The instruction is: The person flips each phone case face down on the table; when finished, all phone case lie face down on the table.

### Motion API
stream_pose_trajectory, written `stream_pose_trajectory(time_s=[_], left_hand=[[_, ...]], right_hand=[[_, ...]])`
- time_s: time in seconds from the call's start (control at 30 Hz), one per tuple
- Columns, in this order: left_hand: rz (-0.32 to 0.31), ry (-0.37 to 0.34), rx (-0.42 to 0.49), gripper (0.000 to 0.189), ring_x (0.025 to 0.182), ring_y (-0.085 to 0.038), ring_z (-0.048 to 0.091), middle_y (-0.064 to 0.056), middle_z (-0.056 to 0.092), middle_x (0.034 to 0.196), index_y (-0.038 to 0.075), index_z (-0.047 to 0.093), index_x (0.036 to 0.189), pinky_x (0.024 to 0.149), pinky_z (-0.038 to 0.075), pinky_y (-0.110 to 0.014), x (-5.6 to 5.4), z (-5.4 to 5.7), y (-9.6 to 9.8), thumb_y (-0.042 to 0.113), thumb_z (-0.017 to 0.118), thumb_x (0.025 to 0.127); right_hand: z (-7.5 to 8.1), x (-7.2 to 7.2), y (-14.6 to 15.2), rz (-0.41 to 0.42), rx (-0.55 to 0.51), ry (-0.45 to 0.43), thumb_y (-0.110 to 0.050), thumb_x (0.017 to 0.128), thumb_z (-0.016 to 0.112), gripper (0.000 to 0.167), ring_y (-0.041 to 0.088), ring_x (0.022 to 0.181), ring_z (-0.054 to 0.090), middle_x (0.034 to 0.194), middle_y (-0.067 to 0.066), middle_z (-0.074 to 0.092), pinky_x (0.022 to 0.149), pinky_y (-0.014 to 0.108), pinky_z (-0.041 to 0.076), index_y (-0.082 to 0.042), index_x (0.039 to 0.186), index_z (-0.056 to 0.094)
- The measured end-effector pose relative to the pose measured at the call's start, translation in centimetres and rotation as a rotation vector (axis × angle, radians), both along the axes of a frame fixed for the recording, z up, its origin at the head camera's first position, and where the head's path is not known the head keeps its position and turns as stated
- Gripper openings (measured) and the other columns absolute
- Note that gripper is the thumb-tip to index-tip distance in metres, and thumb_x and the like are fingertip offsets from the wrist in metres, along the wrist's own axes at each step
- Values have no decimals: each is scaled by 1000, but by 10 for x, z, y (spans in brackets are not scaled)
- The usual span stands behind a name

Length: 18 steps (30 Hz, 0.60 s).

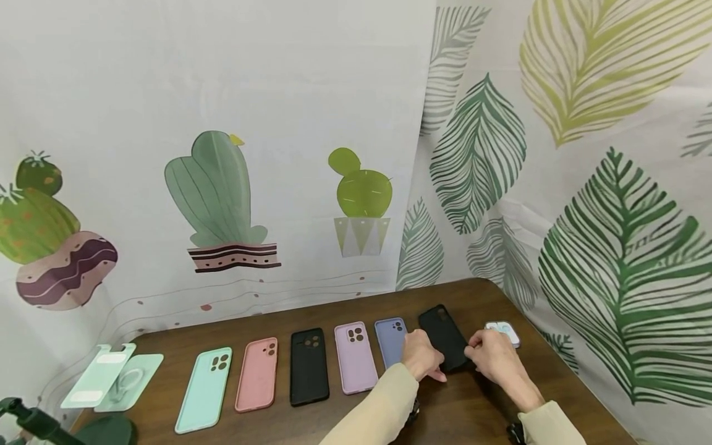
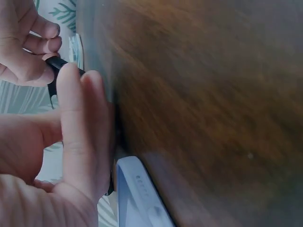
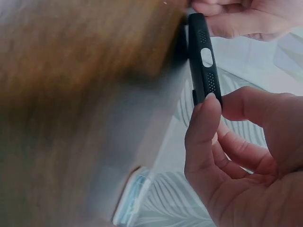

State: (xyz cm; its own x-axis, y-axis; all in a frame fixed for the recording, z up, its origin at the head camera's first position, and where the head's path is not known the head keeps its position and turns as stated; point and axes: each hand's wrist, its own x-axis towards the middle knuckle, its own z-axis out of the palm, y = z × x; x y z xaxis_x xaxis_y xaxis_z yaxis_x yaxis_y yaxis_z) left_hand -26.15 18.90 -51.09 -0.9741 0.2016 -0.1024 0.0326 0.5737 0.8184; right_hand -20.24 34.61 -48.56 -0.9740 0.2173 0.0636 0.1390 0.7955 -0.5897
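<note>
A black phone case (image 1: 443, 337) lies at a slant near the right end of the row, back up. My right hand (image 1: 495, 355) pinches its near right corner between thumb and fingers; the right wrist view shows the case's edge (image 3: 203, 56) with the port cutout and speaker holes. At the near left corner my left hand (image 1: 424, 353) grips the same case, its fingers (image 2: 75, 123) long beside the edge in the left wrist view. Part of a blue phone case (image 1: 389, 343) is hidden behind the left hand. Beyond the right hand sits a small clear-and-white case (image 1: 508, 334).
Leftward along the brown wooden table (image 1: 461, 414) lie a lilac phone case (image 1: 358, 364), another black one (image 1: 309, 374), a pink one (image 1: 257, 380) and a mint one (image 1: 203, 395). A mint folding stand (image 1: 94, 380) and a dark green pump bottle (image 1: 41, 423) are at far left. Printed cloth hangs behind.
</note>
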Motion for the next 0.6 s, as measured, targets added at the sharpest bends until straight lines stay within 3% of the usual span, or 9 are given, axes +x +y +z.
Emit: stream_pose_trajectory(time_s=[0.1, 0.17, 0.4, 0.47, 0.6], left_hand=[[-37, -98, 172, 14, 45, -28, 73, -12, 64, 53, -4, 66, 79, 52, 64, -32, 8, 8, -4, -9, 78, 83], [-66, -154, 235, 15, 48, -31, 75, -14, 64, 57, -1, 63, 80, 48, 63, -33, 11, 13, -6, -7, 76, 86], [-133, -235, 281, 14, 65, -41, 80, -23, 70, 76, -1, 64, 90, 56, 67, -39, 15, 23, -4, 5, 76, 95], [-128, -269, 328, 20, 71, -46, 81, -26, 71, 82, -4, 65, 95, 61, 69, -45, 15, 24, -4, 15, 70, 102], [-108, -319, 388, 54, 80, -49, 81, -28, 71, 91, -7, 66, 106, 70, 70, -52, 12, 25, -5, 46, 56, 111]], right_hand=[[5, 3, 1, 11, 15, 28, -6, 91, 72, 10, 12, 60, 69, 73, 2, 74, 57, 31, 55, 3, 94, 75], [9, 4, 1, 9, 47, 45, -8, 90, 74, 11, 13, 66, 69, 76, 2, 75, 61, 33, 56, 2, 94, 75], [18, 8, -3, 8, 109, 102, -10, 87, 80, 13, 21, 76, 72, 81, 6, 78, 67, 40, 59, 1, 92, 75], [21, 9, -8, 14, 102, 115, -10, 86, 82, 13, 21, 76, 73, 80, 6, 78, 66, 40, 59, 0, 91, 75], [24, 9, -18, 29, 78, 100, -10, 88, 84, 12, 18, 76, 72, 81, 4, 77, 65, 37, 58, -1, 91, 76]])
